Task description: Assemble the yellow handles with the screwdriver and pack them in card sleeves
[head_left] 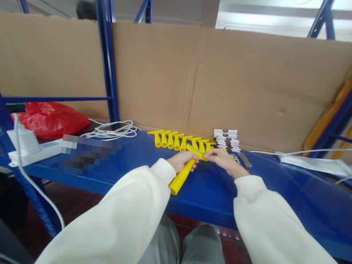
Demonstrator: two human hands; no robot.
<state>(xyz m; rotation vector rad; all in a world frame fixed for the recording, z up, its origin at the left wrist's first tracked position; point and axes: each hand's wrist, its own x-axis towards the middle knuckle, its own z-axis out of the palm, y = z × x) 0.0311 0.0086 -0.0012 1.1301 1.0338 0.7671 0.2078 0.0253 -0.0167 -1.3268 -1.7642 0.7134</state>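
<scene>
we hold a yellow tube (182,176) in our left hand (182,160), the fingers wrapped around its upper part. its long axis runs from the hand back toward our body and slightly to the left, so the free end hangs out over the near edge of the blue desk (273,198). our right hand (224,158) sits just beside the left, on its right, pinching a thin grey blade-like piece (195,149) that reaches across to the top of the tube where the left fingers grip it; the exact contact is too small to make out. both hands are closed on what they carry, and they meet at the tube's far end.

just beyond the hands lies a row of yellow funnel-shaped parts (181,141), side by side, nearer the left hand. beyond the right hand stands a stack of small white pieces (227,140). well off to the left lie a coiled white cable (113,129) and a red bag (50,119).
</scene>
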